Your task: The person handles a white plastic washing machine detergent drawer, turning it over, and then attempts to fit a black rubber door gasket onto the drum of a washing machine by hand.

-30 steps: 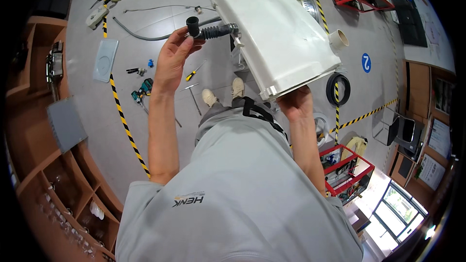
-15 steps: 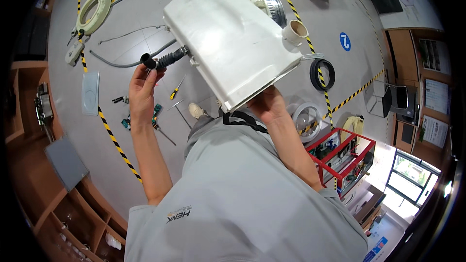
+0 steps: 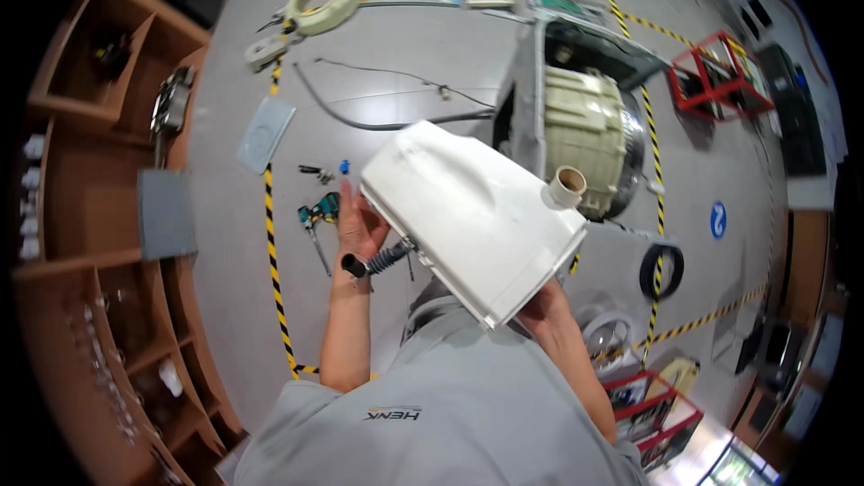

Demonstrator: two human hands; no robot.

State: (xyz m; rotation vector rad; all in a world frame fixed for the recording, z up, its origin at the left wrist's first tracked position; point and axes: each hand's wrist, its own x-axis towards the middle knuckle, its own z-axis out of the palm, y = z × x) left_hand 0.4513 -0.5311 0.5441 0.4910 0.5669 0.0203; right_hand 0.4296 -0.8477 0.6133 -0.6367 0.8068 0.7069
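Left hand [image 3: 360, 227] is now off the hose [image 3: 389, 258], fingers loosely open at the left edge of the casing [image 3: 481, 216], held up before the torso [image 3: 432, 378]; right hand's [image 3: 543, 306] fingers hide beneath, closure untellable; attention seemingly shifts to the casing.

The white box [image 3: 477, 216] is showing smooth, faintly glossy plastic, and the hose [image 3: 389, 257] is looking like ribbed rubber. The shirt [image 3: 459, 405] is showing matt cloth, the floor [image 3: 378, 101] is gleaming, the shelves [image 3: 90, 198] are looking wooden.
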